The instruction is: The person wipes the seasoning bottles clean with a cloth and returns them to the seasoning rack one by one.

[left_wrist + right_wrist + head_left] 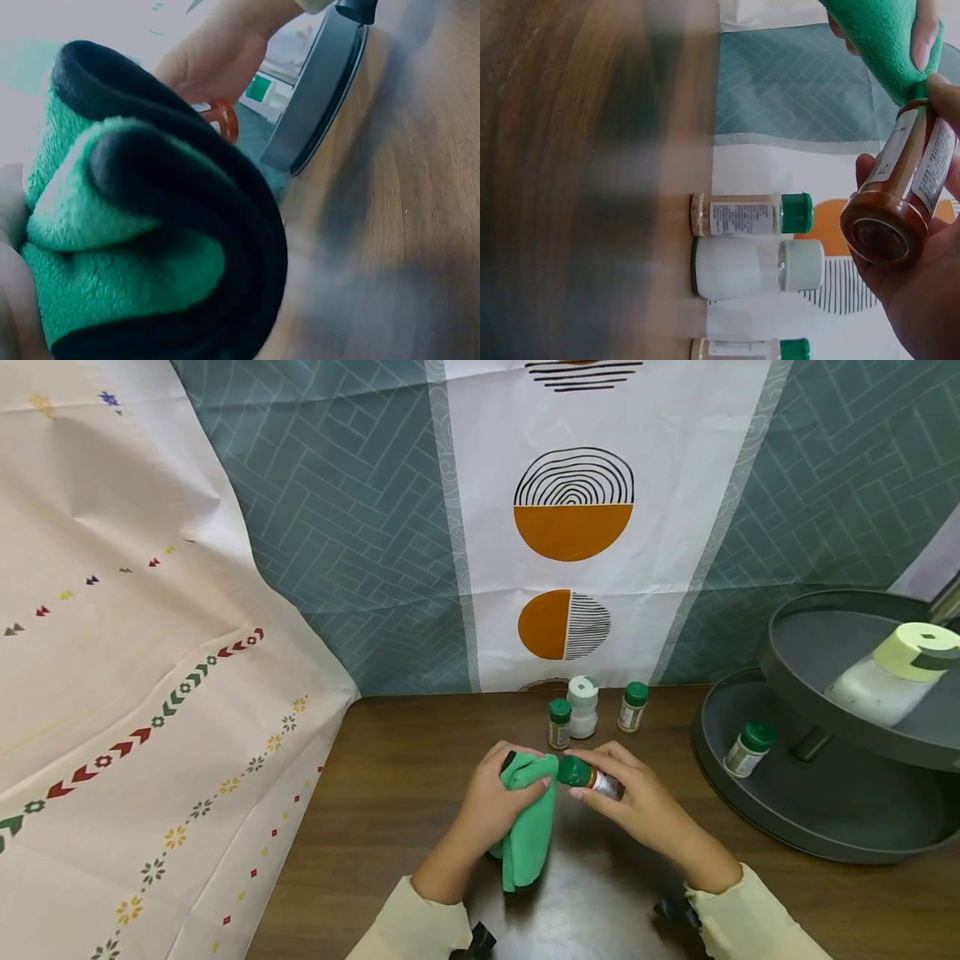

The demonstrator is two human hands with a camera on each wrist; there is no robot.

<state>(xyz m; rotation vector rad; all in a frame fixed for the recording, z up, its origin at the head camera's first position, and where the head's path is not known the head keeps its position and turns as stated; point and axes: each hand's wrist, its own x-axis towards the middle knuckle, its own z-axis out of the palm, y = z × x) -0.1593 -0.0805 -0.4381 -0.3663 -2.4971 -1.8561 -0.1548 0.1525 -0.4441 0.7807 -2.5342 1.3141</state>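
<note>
A folded green cloth [529, 835] with a dark edge hangs from my left hand [498, 793], which grips it between thumb and fingers. In my right hand [637, 797] is a spice jar [889, 187] with reddish-brown contents, white labels and a green cap [574, 772]. The jar is tilted on its side above the table, cap toward the left. In the right wrist view the cloth [885, 45] touches the cap end. The left wrist view shows mostly the cloth's folds [112, 187], with the jar's orange-brown base [223, 120] behind.
Behind my hands stand two green-capped spice jars [558, 724] [633, 707] and a white-capped jar [582, 706]. At right is a two-tier dark turntable rack [817, 827], holding a green-capped jar [749, 750] below and a pale-lidded container [892, 677] above. Patterned cloth [360, 527] hangs behind the wooden table [390, 793].
</note>
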